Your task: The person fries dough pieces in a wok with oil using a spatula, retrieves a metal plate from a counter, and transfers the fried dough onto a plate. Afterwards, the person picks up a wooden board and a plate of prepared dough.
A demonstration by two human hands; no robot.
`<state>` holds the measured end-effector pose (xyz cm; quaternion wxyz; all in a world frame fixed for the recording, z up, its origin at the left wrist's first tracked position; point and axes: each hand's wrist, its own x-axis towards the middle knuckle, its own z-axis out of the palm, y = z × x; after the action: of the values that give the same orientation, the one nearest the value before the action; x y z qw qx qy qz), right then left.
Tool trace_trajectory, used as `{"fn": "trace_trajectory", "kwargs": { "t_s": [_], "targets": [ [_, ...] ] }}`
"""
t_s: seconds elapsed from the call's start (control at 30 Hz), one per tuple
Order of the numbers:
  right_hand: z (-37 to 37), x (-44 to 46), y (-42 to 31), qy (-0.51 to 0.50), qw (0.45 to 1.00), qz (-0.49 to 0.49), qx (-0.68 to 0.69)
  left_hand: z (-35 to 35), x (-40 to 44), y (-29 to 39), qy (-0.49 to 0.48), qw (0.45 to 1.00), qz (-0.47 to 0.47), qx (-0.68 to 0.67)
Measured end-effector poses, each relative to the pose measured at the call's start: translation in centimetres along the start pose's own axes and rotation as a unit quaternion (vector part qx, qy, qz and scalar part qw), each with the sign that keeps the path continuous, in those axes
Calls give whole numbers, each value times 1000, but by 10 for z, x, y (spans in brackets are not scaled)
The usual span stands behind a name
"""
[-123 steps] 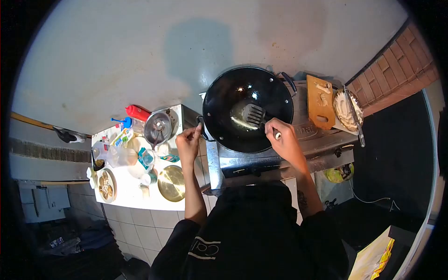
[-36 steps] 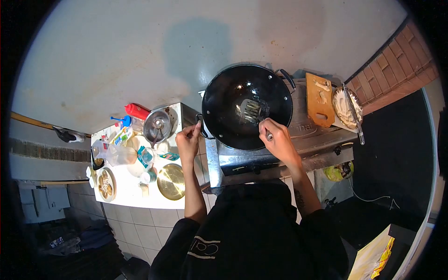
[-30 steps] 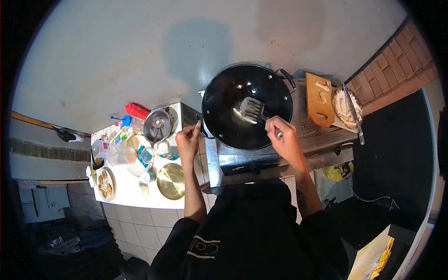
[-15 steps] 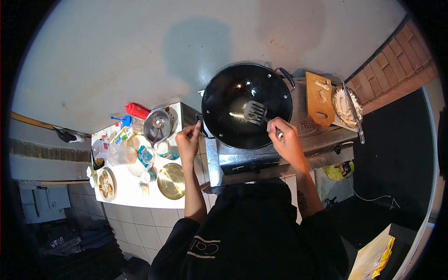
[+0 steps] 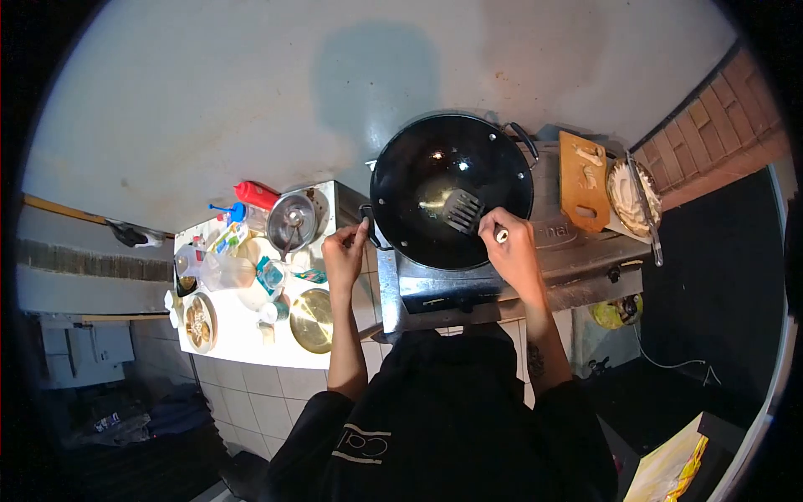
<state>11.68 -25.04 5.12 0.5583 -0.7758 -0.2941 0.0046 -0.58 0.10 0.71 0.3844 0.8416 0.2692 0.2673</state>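
Fingers of the right hand [image 5: 508, 247] close firmly around the handle of a slotted spatula [image 5: 462, 211], its head inside a black wok [image 5: 427, 167] on the stove [image 5: 548, 276]. Thumb and fingers of the left hand [image 5: 343, 258], partly curled, pinch the wok's side handle [image 5: 370, 227]. Beyond the right hand, an orange cutting board [image 5: 585, 199] lies beside a floury bowl [image 5: 629, 201].

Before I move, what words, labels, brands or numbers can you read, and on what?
"Ca": black clothing; its later letters are unclear.
"na": stove top; the rest is unclear.
Marks too small or blurred to read: teal packets, yellow-printed panel, dark bundle.
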Motion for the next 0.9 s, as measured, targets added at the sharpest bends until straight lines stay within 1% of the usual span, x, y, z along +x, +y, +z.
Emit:
{"fn": "trace_trajectory", "kwargs": {
  "t_s": [0.03, 0.1, 0.13, 0.2, 0.23, 0.3, 0.37, 0.47, 0.6, 0.67, 0.7, 0.77, 0.9],
  "targets": [
    [1, 0, -1, -1, 1000, 0, 6, 0, 0, -1, -7, 1000, -3, 14],
    [2, -2, -3, 57, 998, 29, 0, -1, 1, 1, -20, 999, -14, 35],
    [4, -5, -1, 57, 998, 30, 6, -2, 0, 4, -19, 999, -14, 41],
    [7, -10, 3, 89, 990, 87, 65, -1, -2, 11, -4, 999, -9, 41],
    [6, -10, 2, 91, 990, 85, 59, 0, -2, 11, -2, 999, -11, 45],
    [4, -10, 2, 80, 990, 87, 71, 0, -2, 7, -5, 997, -42, 70],
    [0, -8, 3, 71, 991, 83, 81, 1, -4, 8, 7, 997, -49, 65],
    [-2, -6, 17, 73, 993, 37, 91, 6, -6, 15, 25, 996, -72, 56],
    [-12, -4, 18, 36, 997, 16, 70, 9, -11, 13, 63, 992, -89, 64],
    [-13, -2, 16, 49, 995, 21, 82, 9, -12, 13, 54, 990, -109, 71],
    [-15, -1, 14, 42, 995, 20, 83, 9, -12, 16, 58, 989, -113, 71],
    [-16, 1, 10, 16, 996, 49, 79, 11, -13, 21, 73, 989, -113, 56],
    [-10, 3, 10, 1, 998, 53, 45, 11, -16, 17, 82, 989, -114, 49]
  ]
}}
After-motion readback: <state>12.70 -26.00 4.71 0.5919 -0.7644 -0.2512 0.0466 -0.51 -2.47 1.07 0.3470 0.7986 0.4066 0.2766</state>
